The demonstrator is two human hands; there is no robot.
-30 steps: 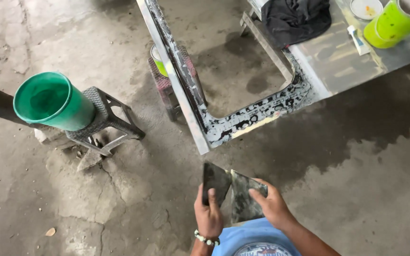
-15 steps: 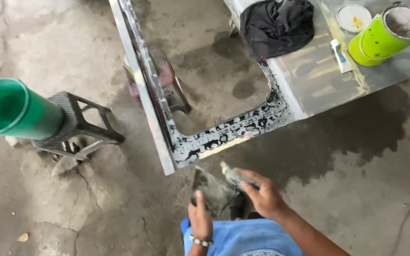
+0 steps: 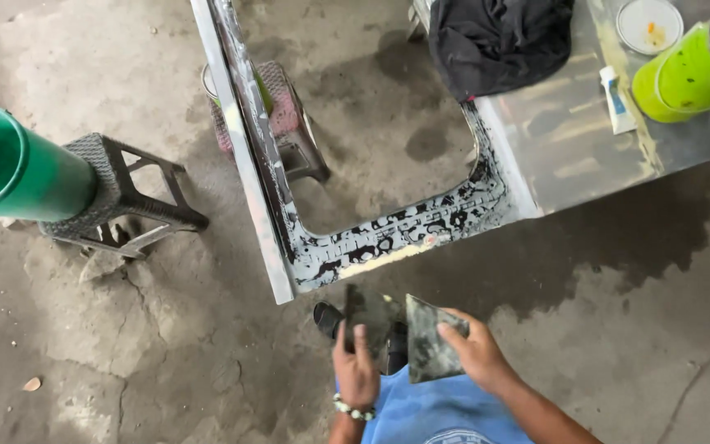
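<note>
Cut off by the picture's edges: green plastic bucket point(image 3: 10, 168) at left, lime-green cylindrical tub point(image 3: 688, 74) at right, round white lid point(image 3: 649, 25) at top.

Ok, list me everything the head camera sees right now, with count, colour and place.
metal panel: one, silvery with a black-blotched lower frame, lying across the top centre to right
black cloth: one, black, on the panel at top
green container: one, lime green, on the panel at top right
small tub: one, white, beside the green container
tube: one, white and blue, on the panel
pink stool: one, pinkish, under the panel's left edge
dark stool: one, dark grey, at left
green bucket: one, green, on the dark stool
concrete floor: grey, cracked, wet patch at right
scrapers: two, dark and smeared, one per hand
left hand: holds scraper, beaded bracelet on wrist
right hand: holds scraper
</note>
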